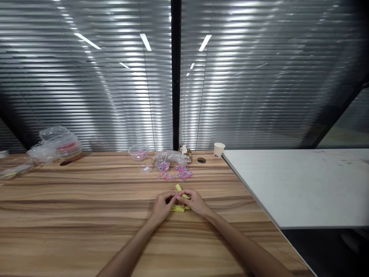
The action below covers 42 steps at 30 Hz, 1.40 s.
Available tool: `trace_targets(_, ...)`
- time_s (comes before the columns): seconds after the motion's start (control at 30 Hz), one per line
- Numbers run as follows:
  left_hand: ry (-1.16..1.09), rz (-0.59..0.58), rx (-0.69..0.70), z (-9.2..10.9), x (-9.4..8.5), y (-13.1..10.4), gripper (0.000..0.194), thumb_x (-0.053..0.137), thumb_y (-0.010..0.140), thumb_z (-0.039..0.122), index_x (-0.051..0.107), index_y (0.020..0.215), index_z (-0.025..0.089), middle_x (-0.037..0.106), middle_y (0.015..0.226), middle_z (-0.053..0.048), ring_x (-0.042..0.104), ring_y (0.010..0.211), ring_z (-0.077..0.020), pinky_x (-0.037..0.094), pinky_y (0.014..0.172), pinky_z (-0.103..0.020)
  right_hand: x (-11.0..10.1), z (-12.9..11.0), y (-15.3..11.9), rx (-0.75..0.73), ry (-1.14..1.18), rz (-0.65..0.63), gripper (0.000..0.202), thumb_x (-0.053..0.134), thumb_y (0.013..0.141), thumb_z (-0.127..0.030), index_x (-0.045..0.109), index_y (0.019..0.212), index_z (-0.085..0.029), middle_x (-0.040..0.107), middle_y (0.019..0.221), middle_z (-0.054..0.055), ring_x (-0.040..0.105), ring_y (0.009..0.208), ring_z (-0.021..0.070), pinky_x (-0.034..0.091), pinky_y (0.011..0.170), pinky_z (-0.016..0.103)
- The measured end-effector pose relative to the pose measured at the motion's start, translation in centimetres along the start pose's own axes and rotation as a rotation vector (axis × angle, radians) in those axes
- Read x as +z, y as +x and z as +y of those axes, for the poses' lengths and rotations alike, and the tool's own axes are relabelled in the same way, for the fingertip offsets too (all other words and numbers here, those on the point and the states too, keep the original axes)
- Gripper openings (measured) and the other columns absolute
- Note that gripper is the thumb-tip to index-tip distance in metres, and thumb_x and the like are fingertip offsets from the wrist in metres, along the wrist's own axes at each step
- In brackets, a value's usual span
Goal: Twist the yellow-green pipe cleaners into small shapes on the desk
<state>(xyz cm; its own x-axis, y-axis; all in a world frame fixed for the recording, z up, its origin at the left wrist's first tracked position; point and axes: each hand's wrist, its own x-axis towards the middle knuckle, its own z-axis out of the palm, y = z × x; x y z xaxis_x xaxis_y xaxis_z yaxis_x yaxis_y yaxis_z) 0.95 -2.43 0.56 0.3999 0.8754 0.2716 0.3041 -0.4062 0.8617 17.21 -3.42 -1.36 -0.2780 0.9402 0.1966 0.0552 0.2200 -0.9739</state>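
Observation:
My left hand (162, 207) and my right hand (195, 202) meet over the wooden table, thumbs and fingertips pinched together. Between the fingertips is a tiny pinkish thing, too small to make out for certain. Soft yellow strips lie under and around the hands: one yellow strip (178, 187) sticks out beyond the fingers, and another yellow piece (178, 208) shows below them. Just past the hands are loose piles of small pink, purple and bluish bands (183, 172), beside an open clear plastic bag (168, 157) with more of them inside.
A clear bowl (138, 152) with pink bits and a clear lid (145, 168) stand left of the bag. A paper cup (219, 149) is near the table's right edge. Stacked round plastic containers (69, 148) sit far left. A white table (300, 184) adjoins on the right.

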Motion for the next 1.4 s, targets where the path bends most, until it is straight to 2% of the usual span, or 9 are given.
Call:
trace_targets(0.17, -0.054, 0.022, -0.045, -0.2, -0.2, 0.3, 0.029, 0.05, 0.078, 0.038, 0.067, 0.084, 0.016, 0.067, 0.083, -0.007, 0.058, 0.078, -0.0176, 0.043, 0.072, -0.026, -0.1, 0.3, 0.3, 0.032, 0.034, 0.086, 0.032, 0.057, 0.074, -0.044, 0.055, 0.074, -0.012, 0.052, 0.063, 0.0, 0.046, 0.052, 0.0067, 0.035, 0.047, 0.016)
trace_targets(0.33, -0.167, -0.047, 0.034, 0.6, -0.6, 0.2, 0.027, 0.052, 0.077, 0.038, 0.065, 0.074, 0.014, 0.06, 0.088, -0.008, 0.054, 0.086, -0.0172, 0.041, 0.077, -0.025, 0.1, 0.3, 0.5, 0.033, 0.007, 0.108, 0.029, 0.055, 0.074, -0.042, 0.054, 0.073, -0.013, 0.049, 0.058, -0.002, 0.045, 0.049, 0.007, 0.033, 0.044, 0.016)
trace_targets(0.5, -0.347, -0.155, -0.119, 1.0, -0.6, 0.0, 0.029, 0.05, 0.077, 0.039, 0.063, 0.075, 0.013, 0.056, 0.071, -0.003, 0.046, 0.064, -0.0112, 0.036, 0.058, -0.02, 0.3, 0.0, 0.5, 0.006, -0.03, 0.148, 0.026, 0.055, 0.074, -0.038, 0.054, 0.069, -0.013, 0.051, 0.059, -0.001, 0.046, 0.049, 0.0077, 0.036, 0.046, 0.017)
trace_targets(0.7, -0.464, -0.075, -0.221, -0.1, 0.0, 0.2, 0.039, 0.054, 0.073, 0.041, 0.065, 0.098, 0.013, 0.058, 0.069, -0.004, 0.043, 0.06, -0.0103, 0.033, 0.054, -0.02, 0.2, -0.3, 0.3, 0.019, -0.056, 0.077, 0.032, 0.055, 0.074, -0.044, 0.06, 0.077, -0.012, 0.056, 0.068, 0.002, 0.048, 0.053, 0.0077, 0.038, 0.048, 0.018)
trace_targets(0.97, -0.371, 0.121, -0.305, -1.1, -0.3, 0.3, 0.051, 0.061, 0.066, 0.044, 0.062, 0.105, 0.011, 0.056, 0.058, -0.001, 0.036, 0.043, -0.0048, 0.028, 0.043, -0.018, -0.1, 0.7, 0.4, -0.027, 0.026, 0.028, 0.04, 0.047, 0.08, -0.046, 0.061, 0.098, -0.012, 0.058, 0.07, 0.003, 0.053, 0.059, 0.0102, 0.041, 0.058, 0.022)
trace_targets(1.1, -0.298, 0.193, -0.286, -1.4, -0.4, 0.3, 0.049, 0.061, 0.065, 0.046, 0.065, 0.1, 0.012, 0.059, 0.058, -0.002, 0.043, 0.047, -0.0079, 0.035, 0.045, -0.019, -0.1, 0.4, -0.1, -0.076, -0.103, 0.034, 0.045, 0.042, 0.084, -0.043, 0.05, 0.119, -0.016, 0.061, 0.083, 0.004, 0.054, 0.059, 0.0105, 0.043, 0.06, 0.024)
trace_targets(1.2, -0.297, 0.182, -0.277, -1.2, -0.3, 0.2, 0.049, 0.061, 0.064, 0.045, 0.064, 0.102, 0.013, 0.064, 0.066, -0.005, 0.047, 0.049, -0.0091, 0.038, 0.046, -0.02, 0.1, -0.3, -0.6, -0.106, -0.194, 0.078, 0.05, 0.042, 0.085, -0.036, 0.036, 0.13, -0.017, 0.062, 0.08, 0.004, 0.054, 0.06, 0.0115, 0.044, 0.06, 0.024)
trace_targets(1.27, -0.298, 0.176, -0.277, -1.0, -0.2, 0.1, 0.05, 0.062, 0.065, 0.043, 0.063, 0.103, 0.011, 0.064, 0.065, -0.005, 0.046, 0.046, -0.008, 0.037, 0.044, -0.019, 0.3, -0.6, -0.9, -0.112, -0.276, 0.113, 0.048, 0.043, 0.085, -0.031, 0.037, 0.129, -0.016, 0.062, 0.075, 0.003, 0.055, 0.06, 0.0125, 0.044, 0.06, 0.024)
trace_targets(1.4, -0.318, 0.2, -0.301, -1.1, -0.2, 0.2, 0.055, 0.065, 0.061, 0.039, 0.061, 0.105, 0.007, 0.059, 0.05, -0.001, 0.039, 0.037, -0.0054, 0.033, 0.04, -0.018, 0.5, -0.5, -1.0, -0.186, -0.49, 0.163, 0.032, 0.042, 0.084, -0.022, 0.056, 0.111, -0.015, 0.064, 0.08, 0.006, 0.057, 0.065, 0.014, 0.045, 0.066, 0.025)
